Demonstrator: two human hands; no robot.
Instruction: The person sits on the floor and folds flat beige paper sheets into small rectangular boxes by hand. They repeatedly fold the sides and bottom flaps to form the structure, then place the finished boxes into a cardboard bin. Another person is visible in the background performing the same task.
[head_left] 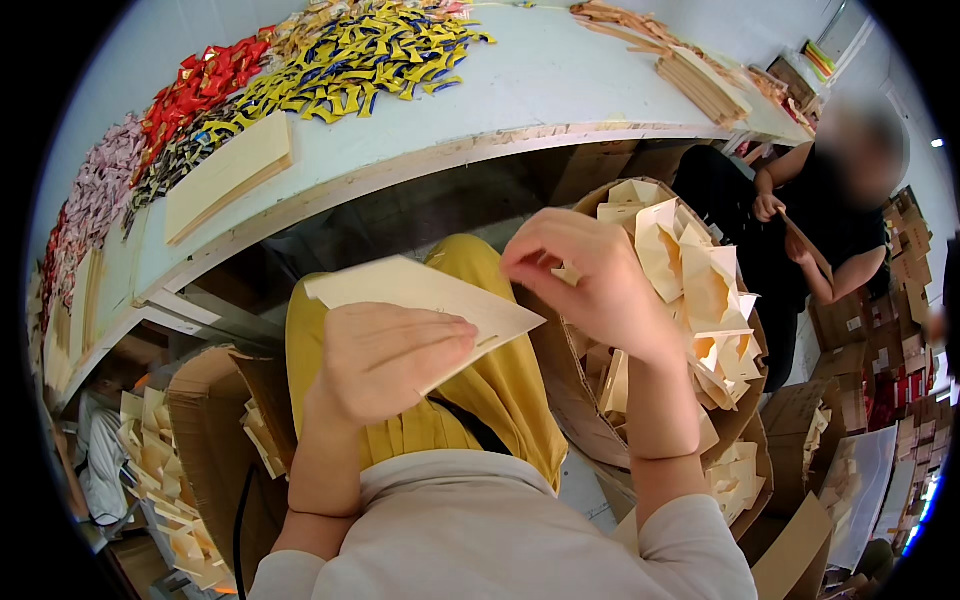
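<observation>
My left hand (395, 355) is closed on a flat, pale wooden sheet (400, 280) with angled edges and small slots near one edge. The sheet lies tilted above my lap, and the hand covers part of its near side. To the right of the sheet's pointed corner, my right hand (595, 280) is raised apart from it. Its thumb and fingers curl together in a pinch; anything between them is too small or hidden to make out. Close beyond that hand stands a cardboard box (580, 395) heaped with folded pale wooden pieces (690, 270).
On the white table (440, 125) ahead lie yellow-and-blue wrapped pieces (370, 60), red ones (205, 85) and stacks of thin wood (230, 180). Another open carton (210, 410) stands left of my legs. A co-worker (800, 220) sits at the right, holding a flat piece.
</observation>
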